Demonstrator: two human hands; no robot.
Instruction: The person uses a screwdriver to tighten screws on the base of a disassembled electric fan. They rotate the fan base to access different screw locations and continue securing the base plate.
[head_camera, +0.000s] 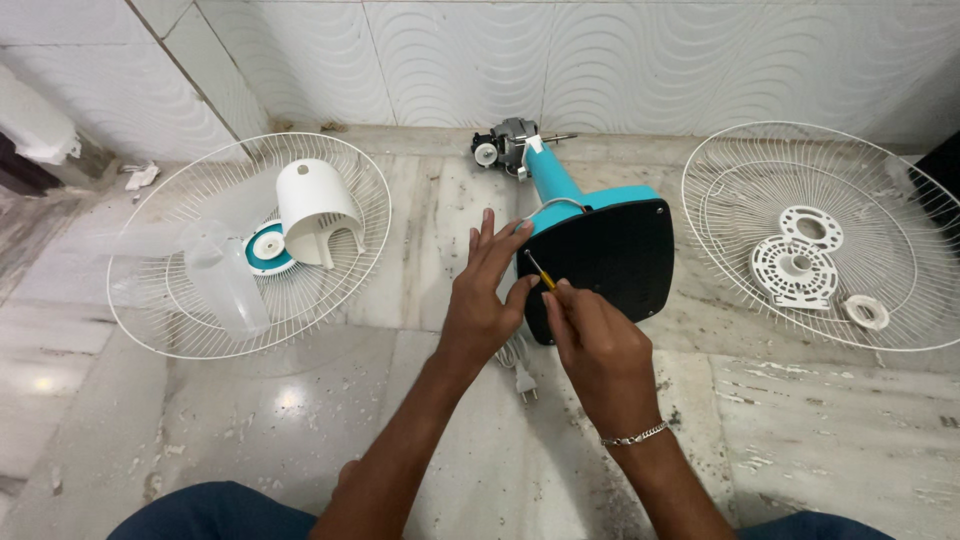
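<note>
Fan base (610, 262), black underside up with its teal stand pointing toward the wall, lies on the marble floor (300, 420) right in the middle. Far to its left sits a white wire guard (150, 330) cradling a clear fan blade (215, 275), a teal-and-white round cap (268, 247) and a white motor cover (318, 210). Closer in, the left hand (480, 295) presses on the base's left edge, fingers spread apart and flat against it. Just below the base, a white plug (524, 380) lies on the floor. Right hand (595, 345) hovers over the base's lower left part, fingers pinched tight around a screwdriver (540, 272) with a yellow handle, tip on the black plate. Beyond the base's top, the bare motor (505, 145) rests by the wall. Well right of the base, a second wire guard (740, 200) holds a white perforated plate (795, 255) and a small white ring (865, 312).
</note>
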